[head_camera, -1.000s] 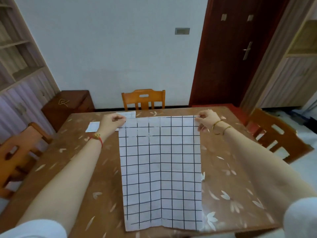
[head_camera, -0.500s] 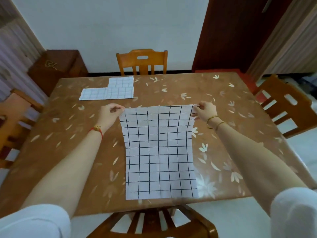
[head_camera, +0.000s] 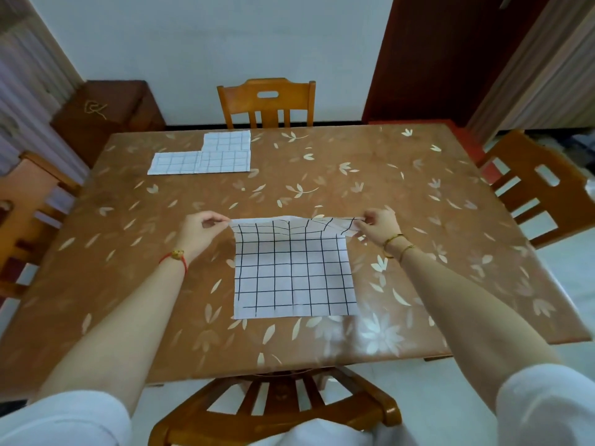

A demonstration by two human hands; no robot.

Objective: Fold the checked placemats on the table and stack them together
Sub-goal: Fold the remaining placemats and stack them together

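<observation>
Head cam, looking down: we've got our left hand [head_camera: 199, 231] pinching the far left corner of the checked placemat [head_camera: 293, 272] between thumb and fingertips, and our right hand [head_camera: 380, 228] pinching the far right corner the same way. The edge strung between the two pinches is lifted off the table [head_camera: 418, 204] and curls over a bit, more crumpled on the right-hand side. From the grips the mat runs back toward us, and its near edge lies flat on the tabletop, just short of the table's near edge.

Way out past the left hand, well apart from it, the folded placemats [head_camera: 209, 156] lie flat and overlap into an L shape. There's a red string bracelet [head_camera: 175, 255] on our left wrist and gold bangles [head_camera: 397, 244] on the right.

A far chair [head_camera: 266, 103] stands beyond the held edge, a right chair [head_camera: 534, 185] is out past the right hand, and a near chair [head_camera: 273, 403] sits below our arms.
</observation>
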